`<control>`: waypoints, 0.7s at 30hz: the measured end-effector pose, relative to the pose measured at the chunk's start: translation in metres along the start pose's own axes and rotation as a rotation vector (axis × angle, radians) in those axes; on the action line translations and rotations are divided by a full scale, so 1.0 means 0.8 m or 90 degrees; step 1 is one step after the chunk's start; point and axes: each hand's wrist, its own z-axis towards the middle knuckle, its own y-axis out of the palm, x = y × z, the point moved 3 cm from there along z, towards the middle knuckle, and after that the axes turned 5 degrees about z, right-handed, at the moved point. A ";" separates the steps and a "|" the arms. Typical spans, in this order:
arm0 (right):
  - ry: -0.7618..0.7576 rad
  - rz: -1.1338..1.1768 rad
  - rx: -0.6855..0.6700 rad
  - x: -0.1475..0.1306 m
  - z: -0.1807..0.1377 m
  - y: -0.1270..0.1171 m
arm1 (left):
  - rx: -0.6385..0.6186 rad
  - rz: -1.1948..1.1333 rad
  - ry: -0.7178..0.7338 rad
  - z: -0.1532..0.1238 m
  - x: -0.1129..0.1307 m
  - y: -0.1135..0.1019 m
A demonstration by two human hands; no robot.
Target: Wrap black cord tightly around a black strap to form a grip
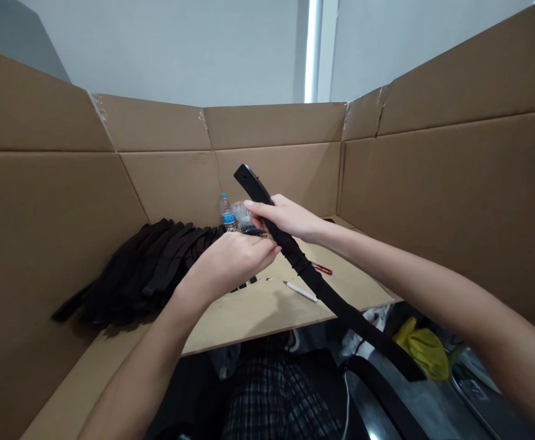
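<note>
A long black strap [327, 293] runs from its squared end at the top centre down to the lower right, past the table edge. My right hand [290, 217] is closed around the strap near its upper end. My left hand [231, 260] is just below and left of it, fingers pinched together against the strap; a small dark metal piece shows between the two hands, too small to name.
A pile of black straps [143, 269] lies on the left of the wooden table [258, 308]. A small water bottle [227, 212], a clear bag, a white pen [300, 291], red-handled scissors [323, 269] and small black bits lie nearby. Cardboard walls [432, 201] surround the table. A yellow bag [425, 348] sits lower right.
</note>
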 end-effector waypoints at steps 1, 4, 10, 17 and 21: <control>0.016 0.003 0.007 0.001 0.000 0.001 | 0.009 0.014 0.006 0.000 0.001 0.001; 0.052 0.016 0.015 0.003 0.000 0.002 | 0.027 0.060 0.026 0.000 0.000 0.006; 0.065 0.026 0.054 0.008 0.000 -0.004 | 0.025 0.190 0.056 -0.002 -0.005 0.014; 0.076 0.024 0.020 0.007 -0.002 0.004 | 0.011 0.184 0.053 -0.004 -0.006 0.017; 0.086 0.060 0.077 0.009 0.001 0.001 | 0.084 0.113 -0.008 -0.002 -0.007 0.022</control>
